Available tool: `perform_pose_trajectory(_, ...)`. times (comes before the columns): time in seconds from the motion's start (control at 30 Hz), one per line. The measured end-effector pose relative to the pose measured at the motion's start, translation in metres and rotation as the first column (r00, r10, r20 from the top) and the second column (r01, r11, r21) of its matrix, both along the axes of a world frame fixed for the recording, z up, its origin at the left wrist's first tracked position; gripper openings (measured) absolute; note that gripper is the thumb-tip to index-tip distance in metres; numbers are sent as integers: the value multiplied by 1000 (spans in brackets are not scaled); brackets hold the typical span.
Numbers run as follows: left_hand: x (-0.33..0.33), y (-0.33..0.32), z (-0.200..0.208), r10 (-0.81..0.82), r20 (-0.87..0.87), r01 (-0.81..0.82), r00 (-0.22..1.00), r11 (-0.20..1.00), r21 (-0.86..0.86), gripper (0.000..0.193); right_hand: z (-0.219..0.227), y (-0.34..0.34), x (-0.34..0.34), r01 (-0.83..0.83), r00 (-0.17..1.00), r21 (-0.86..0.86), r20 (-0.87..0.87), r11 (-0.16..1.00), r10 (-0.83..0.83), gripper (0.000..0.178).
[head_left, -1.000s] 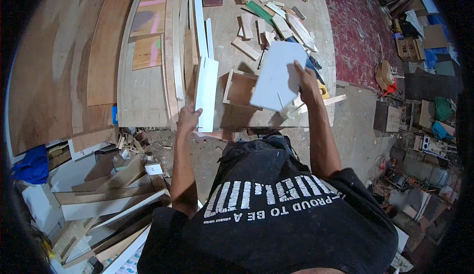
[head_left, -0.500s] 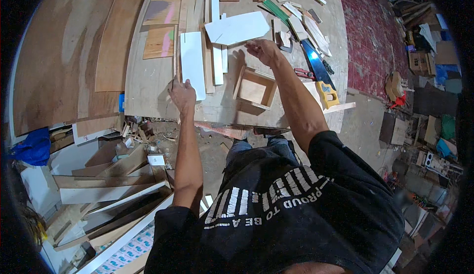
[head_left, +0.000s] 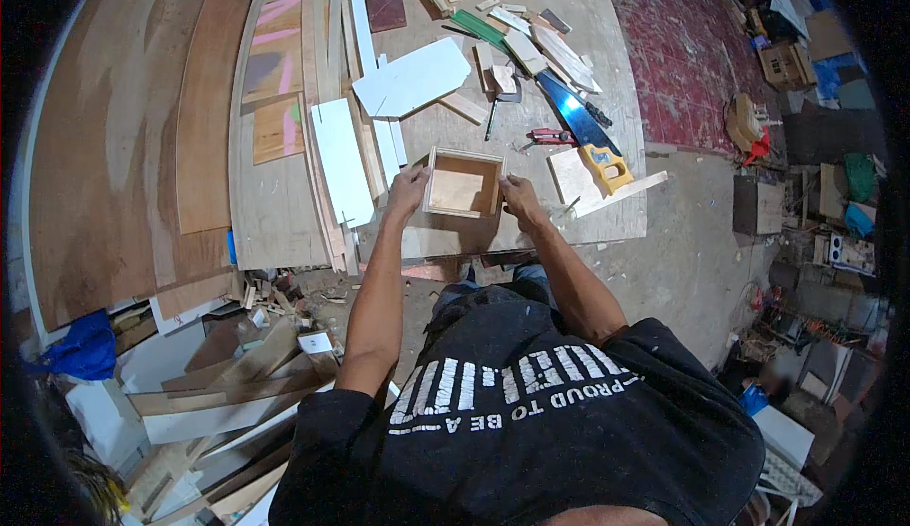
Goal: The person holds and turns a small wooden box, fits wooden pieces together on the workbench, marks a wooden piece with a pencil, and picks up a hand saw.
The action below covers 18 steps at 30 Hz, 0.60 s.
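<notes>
Between my two hands is a small open-topped wooden box point(head_left: 464, 194) near the front edge of the workbench. My left hand point(head_left: 409, 191) grips its left side, fingers closed on the wall. On the opposite side, my right hand point(head_left: 519, 199) is closed round the right wall. The box's bare plywood inside faces up. To the left of my left hand lies a long white rectangular board point(head_left: 341, 161). Beyond the box rests a white board with cut corners point(head_left: 413, 79), partly over narrow white strips.
A handsaw with a yellow handle point(head_left: 607, 168) lies right of the box, beside red-handled pliers point(head_left: 550, 136). Wood offcuts point(head_left: 559, 52) are scattered at the far right of the workbench point(head_left: 445, 249). Board scraps point(head_left: 218, 374) pile on the floor at left.
My left hand has left the white rectangular board and my right hand has come back from the cut-corner board. Both now hold the box. Both white boards have shifted in view.
</notes>
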<state>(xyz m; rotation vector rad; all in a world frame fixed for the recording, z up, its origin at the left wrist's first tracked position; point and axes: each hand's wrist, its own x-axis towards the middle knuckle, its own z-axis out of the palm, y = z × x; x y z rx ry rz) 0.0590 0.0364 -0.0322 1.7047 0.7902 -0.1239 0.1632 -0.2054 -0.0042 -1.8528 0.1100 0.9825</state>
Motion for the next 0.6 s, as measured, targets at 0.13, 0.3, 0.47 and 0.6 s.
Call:
perform_pose_trajectory(0.13, 15, -15, 42, 69, -115, -101, 991, 948, -300, 41, -24, -10, -4, 132, 988, 46, 69, 990, -135, 44)
perform_pose_trajectory(0.3, 16, -19, 53, 73, -56, -84, 996, 966, -244, 39, -28, -10, -6, 194, 968, 91, 146, 977, -206, 41)
perform_pose_trajectory(0.47, 13, -11, 31, 64, -71, -80, 995, 964, -254, 41, 2, -5, 0, 120, 988, 43, -102, 992, -115, 47)
perform_pose_trajectory(0.6, 10, -9, 22, 65, -162, -101, 985, 970, -222, 45, 18, 5, -9, 381, 921, 123, -137, 916, -365, 38)
